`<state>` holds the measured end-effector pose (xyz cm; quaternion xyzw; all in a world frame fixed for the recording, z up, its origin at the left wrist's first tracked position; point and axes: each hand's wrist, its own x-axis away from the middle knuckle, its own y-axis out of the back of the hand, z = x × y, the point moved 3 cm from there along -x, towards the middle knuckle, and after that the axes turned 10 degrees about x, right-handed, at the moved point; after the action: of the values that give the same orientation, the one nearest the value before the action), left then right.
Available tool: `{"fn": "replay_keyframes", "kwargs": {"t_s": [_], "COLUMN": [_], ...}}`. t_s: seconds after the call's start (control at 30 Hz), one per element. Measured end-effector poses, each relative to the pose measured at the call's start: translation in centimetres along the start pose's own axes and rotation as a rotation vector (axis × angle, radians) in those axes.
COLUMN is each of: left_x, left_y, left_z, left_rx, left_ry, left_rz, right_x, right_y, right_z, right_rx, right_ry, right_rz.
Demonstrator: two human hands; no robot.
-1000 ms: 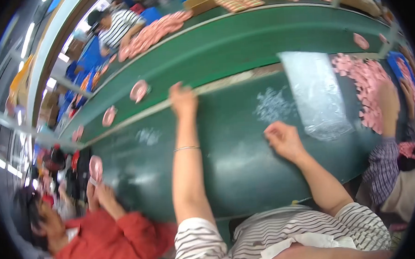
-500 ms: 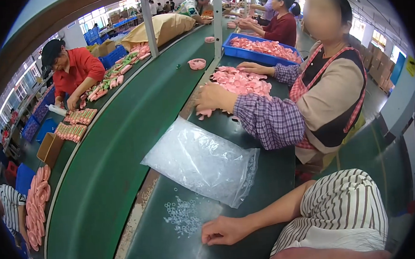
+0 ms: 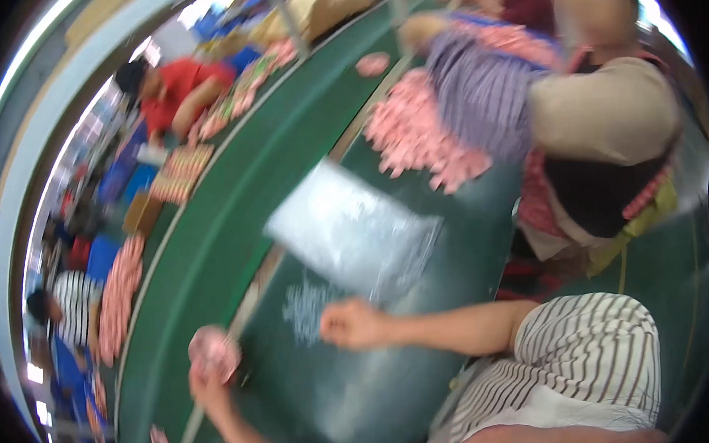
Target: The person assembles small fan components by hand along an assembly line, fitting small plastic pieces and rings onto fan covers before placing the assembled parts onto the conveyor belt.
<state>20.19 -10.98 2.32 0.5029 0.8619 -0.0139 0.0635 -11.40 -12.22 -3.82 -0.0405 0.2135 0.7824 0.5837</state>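
My left hand (image 3: 208, 388) reaches in from the lower edge and grips a small round pink plastic basket (image 3: 215, 347) at the edge of the green belt. Motion blur hides the basket's details. My right hand (image 3: 350, 324) hovers at the right side of a scatter of small clear rings (image 3: 304, 308), with its fingers curled together. Whatever those fingers may hold is too small and blurred to make out. Just beyond lies a large clear plastic bag (image 3: 347, 226) filled with whitish pieces, resting flat on the dark green worktop.
A co-worker's checked sleeve (image 3: 484, 86) stretches over a pile of flat pink pieces (image 3: 418, 130). The green conveyor belt (image 3: 204, 257) curves along the left, bearing pink baskets (image 3: 373, 64). Across it, a person in red (image 3: 183, 94) bends over rows of pink-and-green items.
My left hand has come into view with a pink basket. My right hand's fingers have drawn together beside the rings. The co-worker's arm has reached farther forward, and the whole view has shifted.
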Motion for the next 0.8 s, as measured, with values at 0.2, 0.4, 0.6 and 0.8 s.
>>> {"fn": "replay_keyframes", "kwargs": {"t_s": [0.2,0.4,0.6,0.8], "left_x": [11.9,16.3,17.2,17.7], "left_y": [-11.7,-12.8,-12.3,-13.3], "left_z": [0.5,0.7,1.9,1.2], "left_rx": [-0.198,-0.405,-0.073,-0.271], "left_ry": [-0.053,-0.139,-0.043,-0.264], "left_rz": [0.323,-0.045,0.041,0.163], "right_x": [-2.7,-2.3,-1.3,-0.8], "right_y": [4.3,1.4,1.4,1.5], "right_z": [0.6,0.4,0.4,1.6], "right_rx": [-0.423,-0.277,-0.168,-0.189], "right_ry": [-0.319,-0.256,-0.221,-0.317], "right_rz": [0.027,0.071,0.091,0.192]}}
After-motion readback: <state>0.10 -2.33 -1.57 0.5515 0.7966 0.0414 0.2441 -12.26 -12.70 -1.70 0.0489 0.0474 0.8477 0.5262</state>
